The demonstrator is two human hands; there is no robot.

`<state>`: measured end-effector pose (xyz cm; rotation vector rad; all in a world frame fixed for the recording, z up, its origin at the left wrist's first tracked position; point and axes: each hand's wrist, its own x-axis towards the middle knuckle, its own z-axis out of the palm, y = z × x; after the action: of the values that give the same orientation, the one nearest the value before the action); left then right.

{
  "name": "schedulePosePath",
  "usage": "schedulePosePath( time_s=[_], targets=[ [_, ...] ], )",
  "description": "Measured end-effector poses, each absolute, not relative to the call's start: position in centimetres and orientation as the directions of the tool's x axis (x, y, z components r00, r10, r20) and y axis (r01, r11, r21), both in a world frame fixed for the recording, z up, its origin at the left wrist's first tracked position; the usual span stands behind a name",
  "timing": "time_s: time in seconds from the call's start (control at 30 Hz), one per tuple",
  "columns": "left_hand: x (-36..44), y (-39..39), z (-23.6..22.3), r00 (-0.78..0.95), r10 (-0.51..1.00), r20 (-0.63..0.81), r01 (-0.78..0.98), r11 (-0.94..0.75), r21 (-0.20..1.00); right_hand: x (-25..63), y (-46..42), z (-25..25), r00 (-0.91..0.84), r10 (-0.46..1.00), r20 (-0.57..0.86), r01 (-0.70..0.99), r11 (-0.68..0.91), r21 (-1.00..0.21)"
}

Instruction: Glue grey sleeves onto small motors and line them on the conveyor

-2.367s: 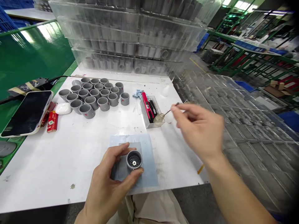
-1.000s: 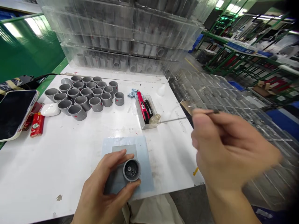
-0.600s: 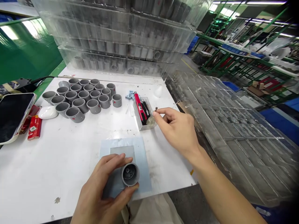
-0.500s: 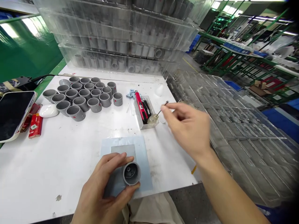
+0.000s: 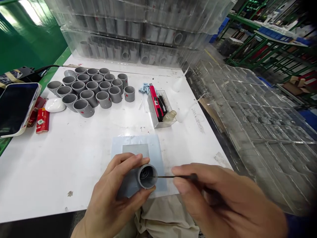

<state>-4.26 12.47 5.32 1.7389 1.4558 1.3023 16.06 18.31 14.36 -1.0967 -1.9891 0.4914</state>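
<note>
Left hand (image 5: 107,193) curled, fingers clamped around a gray cup (image 5: 148,183), right hand (image 5: 220,200) opposite, fingers pinched on a thin rod (image 5: 166,177)

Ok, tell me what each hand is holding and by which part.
The left hand grips a gray cylindrical cup by its outer wall, near the rim; the right hand pinches a thin rod near its dark end.
</note>
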Motion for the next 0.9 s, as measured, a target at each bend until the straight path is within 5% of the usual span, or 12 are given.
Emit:
schedulePosePath(
  time_s=[0.27,0.57,0.9],
  targets=[
    [-4.4,12.5,5.2,0.012,0.936,0.35,0.426,-0.322,0.846,15.1,19.0,12.6,-0.403,0.824,0.398,0.408,0.552,-0.727],
    [-4.4,12.3,5.3,0.023,0.933,0.358,0.427,-0.333,0.841,15.4,19.0,12.8,-0.447,0.788,0.424,0.483,0.611,-0.627],
    [-4.3,12.5,5.5,0.028,0.928,0.37,0.437,-0.345,0.831,16.2,18.3,13.3,-0.351,0.83,0.433,0.524,0.557,-0.644]
  ],
)
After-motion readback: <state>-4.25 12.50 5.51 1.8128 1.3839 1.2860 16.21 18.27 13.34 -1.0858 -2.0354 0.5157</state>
